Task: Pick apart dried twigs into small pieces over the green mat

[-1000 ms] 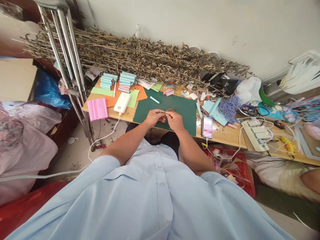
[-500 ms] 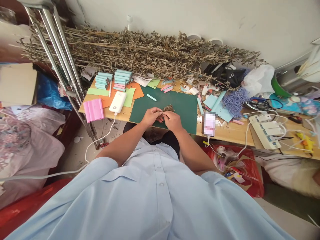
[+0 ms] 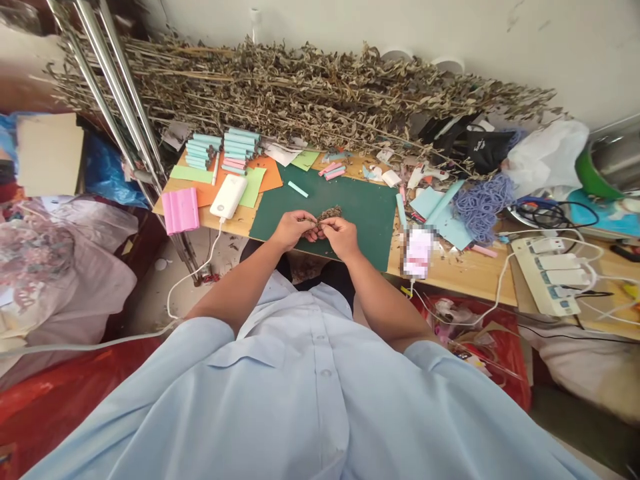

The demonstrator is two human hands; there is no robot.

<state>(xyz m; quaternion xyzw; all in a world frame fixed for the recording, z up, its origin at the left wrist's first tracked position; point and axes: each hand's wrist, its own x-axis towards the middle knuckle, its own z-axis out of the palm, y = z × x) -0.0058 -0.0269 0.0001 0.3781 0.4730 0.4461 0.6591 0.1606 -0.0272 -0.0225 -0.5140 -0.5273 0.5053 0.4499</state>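
Note:
Over the near edge of the green cutting mat [image 3: 345, 191], my left hand [image 3: 293, 230] and my right hand [image 3: 342, 237] meet, thumbs and forefingers pinched. Brown crumbled dried plant bits show between the fingertips of both hands. Right behind the fingers a small clump of dried leaves [image 3: 332, 213] lies on the mat. My curled lower fingers are partly hidden. Farther back on the mat rest a light-blue paper roll [image 3: 298, 189] and several short pink and blue rolls [image 3: 333, 171].
Long dried plant stalks [image 3: 300, 100] span the table's back. Stacked blue rolls [image 3: 242, 143], a white power bank [image 3: 229, 197] and pink paper [image 3: 181, 211] are left. A phone [image 3: 418, 253], purple yarn [image 3: 483, 208] and a power strip [image 3: 545, 277] are right. Metal crutches [image 3: 117, 87] stand far left.
The view has shifted a little, moving the table's left part leftward and its right part rightward. My hands stay together at the mat's near edge, fingertips slightly farther apart.

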